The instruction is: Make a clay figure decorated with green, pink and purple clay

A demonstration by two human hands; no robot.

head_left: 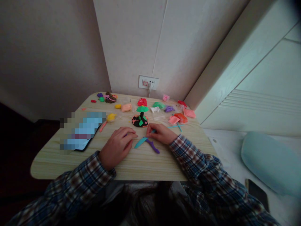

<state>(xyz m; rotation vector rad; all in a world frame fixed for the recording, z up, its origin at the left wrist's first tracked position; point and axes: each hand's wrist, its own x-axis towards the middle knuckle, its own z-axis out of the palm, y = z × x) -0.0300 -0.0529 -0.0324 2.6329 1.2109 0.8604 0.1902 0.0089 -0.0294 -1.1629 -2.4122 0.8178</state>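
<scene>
My right hand (161,133) is closed in a pinch on a turquoise plastic clay knife (140,142), its blade pointing left and down towards me. Close to the blade lies a bent purple clay strip (153,147) on the table. Left of the knife, my left hand (118,143) rests with curled fingers; a bit of purple clay (126,135) shows in the gap between its thumb and fingers, mostly hidden. Just beyond both hands stands a clay model (140,121) with a black base, green leaves, pink-orange trim and a green top.
On the light wood table (82,168), a phone (86,130) with a blurred-out screen lies at left. Several wrapped clay lumps, including a yellow lump (111,118) and an orange packet (180,118), line the back. Thin turquoise tools (179,126) lie at right. Behind is a wall socket (148,82).
</scene>
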